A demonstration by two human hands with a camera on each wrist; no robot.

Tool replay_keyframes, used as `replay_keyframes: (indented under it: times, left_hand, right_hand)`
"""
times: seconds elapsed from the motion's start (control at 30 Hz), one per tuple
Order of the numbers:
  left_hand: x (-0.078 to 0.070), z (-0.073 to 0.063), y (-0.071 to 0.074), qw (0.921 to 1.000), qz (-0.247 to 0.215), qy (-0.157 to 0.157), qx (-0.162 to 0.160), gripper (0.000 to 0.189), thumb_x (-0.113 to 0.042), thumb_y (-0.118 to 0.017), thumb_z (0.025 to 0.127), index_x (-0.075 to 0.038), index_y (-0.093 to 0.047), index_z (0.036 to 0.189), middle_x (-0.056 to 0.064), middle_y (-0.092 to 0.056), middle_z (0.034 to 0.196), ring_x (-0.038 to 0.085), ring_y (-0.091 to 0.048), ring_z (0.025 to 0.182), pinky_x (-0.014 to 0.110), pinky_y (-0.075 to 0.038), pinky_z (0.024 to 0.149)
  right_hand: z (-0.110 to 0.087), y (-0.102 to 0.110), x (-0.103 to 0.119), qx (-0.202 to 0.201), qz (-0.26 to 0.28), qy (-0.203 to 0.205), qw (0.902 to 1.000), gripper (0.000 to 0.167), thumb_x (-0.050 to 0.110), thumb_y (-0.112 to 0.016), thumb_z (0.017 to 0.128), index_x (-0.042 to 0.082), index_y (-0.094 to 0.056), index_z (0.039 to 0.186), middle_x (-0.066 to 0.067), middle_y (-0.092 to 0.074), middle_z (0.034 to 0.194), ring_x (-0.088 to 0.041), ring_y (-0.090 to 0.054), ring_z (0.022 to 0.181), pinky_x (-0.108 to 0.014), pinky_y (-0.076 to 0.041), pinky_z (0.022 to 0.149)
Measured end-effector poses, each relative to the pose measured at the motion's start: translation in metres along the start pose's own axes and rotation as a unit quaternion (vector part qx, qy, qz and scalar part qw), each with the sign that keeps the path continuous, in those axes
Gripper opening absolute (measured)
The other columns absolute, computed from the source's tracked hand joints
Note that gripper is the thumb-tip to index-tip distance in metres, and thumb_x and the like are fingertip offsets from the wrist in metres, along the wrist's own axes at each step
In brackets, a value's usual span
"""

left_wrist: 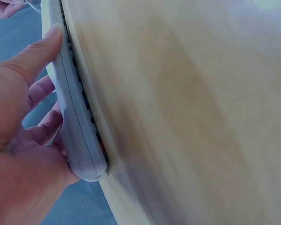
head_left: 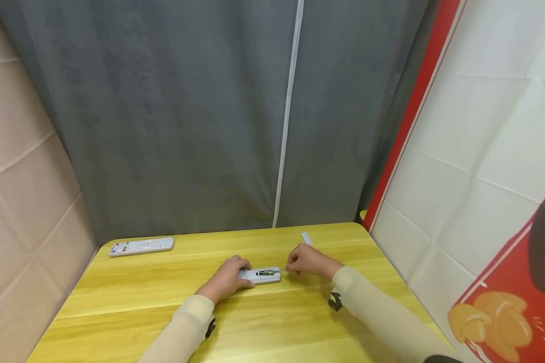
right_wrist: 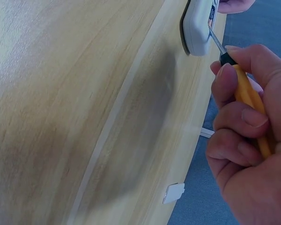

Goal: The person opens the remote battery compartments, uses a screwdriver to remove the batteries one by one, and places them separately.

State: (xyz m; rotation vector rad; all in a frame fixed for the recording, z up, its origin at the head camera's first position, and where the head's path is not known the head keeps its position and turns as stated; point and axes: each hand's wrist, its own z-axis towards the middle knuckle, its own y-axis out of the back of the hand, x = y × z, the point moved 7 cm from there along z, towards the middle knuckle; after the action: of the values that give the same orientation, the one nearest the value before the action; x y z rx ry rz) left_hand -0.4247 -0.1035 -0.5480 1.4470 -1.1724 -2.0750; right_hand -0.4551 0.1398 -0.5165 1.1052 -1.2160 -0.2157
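Note:
A grey remote control (head_left: 268, 280) lies face down on the table, its battery compartment uncovered and a battery (head_left: 266, 273) visible inside. My left hand (head_left: 227, 280) grips the remote's left end, the thumb along the near side and the fingers round the far side. At the other end, my right hand (head_left: 310, 260) holds a small screwdriver with an orange handle (right_wrist: 250, 96) and a black collar. Its thin metal shaft (right_wrist: 217, 41) reaches to the compartment's end; the exact contact of the tip is too small to tell.
The wooden table (head_left: 163, 302) carries a second grey remote (head_left: 141, 246), buttons up, at the back left. A small pale cover (head_left: 306, 238) lies beyond my right hand. A dark grey curtain (head_left: 186, 126) hangs behind, with light walls at both sides.

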Motion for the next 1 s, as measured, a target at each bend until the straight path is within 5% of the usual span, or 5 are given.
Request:
replay_keyframes:
  times: [0.23, 0.4, 0.47, 0.7, 1.0]
  left_hand:
    - [-0.001, -0.004, -0.001, 0.9999, -0.006, 0.008, 0.002, 0.039, -0.025, -0.094, 0.092, -0.008, -0.076, 0.121, 0.007, -0.065, 0.116, 0.024, -0.06, 0.107, 0.051, -0.052, 0.1]
    - [0.001, -0.003, -0.001, 1.0, 0.003, 0.006, 0.0, 0.039, -0.026, -0.094, 0.091, -0.01, -0.075, 0.121, 0.005, -0.064, 0.115, 0.022, -0.059, 0.105, 0.049, -0.052, 0.098]
    - [0.0, -0.003, 0.001, 1.0, 0.004, 0.001, -0.002, 0.039, -0.025, -0.094, 0.091, -0.009, -0.075, 0.12, 0.005, -0.064, 0.114, 0.022, -0.059, 0.103, 0.049, -0.052, 0.097]
    - [-0.001, -0.001, 0.0, 1.0, 0.006, 0.006, 0.003, 0.039, -0.024, -0.094, 0.091, -0.009, -0.076, 0.121, 0.005, -0.064, 0.114, 0.021, -0.059, 0.102, 0.049, -0.052, 0.096]
    - [-0.001, 0.0, 0.0, 0.9999, 0.011, 0.002, 0.001, 0.039, -0.026, -0.094, 0.091, -0.009, -0.075, 0.12, 0.005, -0.064, 0.114, 0.021, -0.059, 0.102, 0.049, -0.053, 0.095]
  right_hand:
    - [0.004, 0.004, -0.005, -0.048, 0.044, -0.014, 0.9978, 0.021, 0.018, -0.077, 0.106, 0.003, -0.084, 0.094, -0.013, -0.077, 0.081, -0.009, -0.055, 0.065, -0.029, -0.05, 0.069]
    - [0.007, 0.025, -0.008, -0.208, 0.158, -0.035, 0.9646, 0.018, 0.022, -0.076, 0.107, 0.009, -0.086, 0.1, -0.005, -0.073, 0.078, -0.01, -0.042, 0.055, -0.026, -0.037, 0.052]
    - [0.007, 0.029, -0.006, -0.234, 0.169, -0.036, 0.9568, 0.016, 0.021, -0.077, 0.106, 0.01, -0.086, 0.099, -0.006, -0.073, 0.077, -0.012, -0.04, 0.053, -0.027, -0.035, 0.05]
    - [0.005, 0.027, -0.002, -0.232, 0.143, -0.044, 0.9613, 0.016, 0.019, -0.079, 0.105, 0.008, -0.085, 0.094, -0.016, -0.075, 0.084, -0.015, -0.05, 0.072, -0.027, -0.038, 0.059]
    - [-0.002, 0.023, -0.008, -0.233, 0.136, -0.044, 0.9619, 0.017, 0.019, -0.078, 0.105, 0.007, -0.083, 0.095, -0.002, -0.074, 0.077, -0.014, -0.048, 0.067, -0.027, -0.038, 0.057]
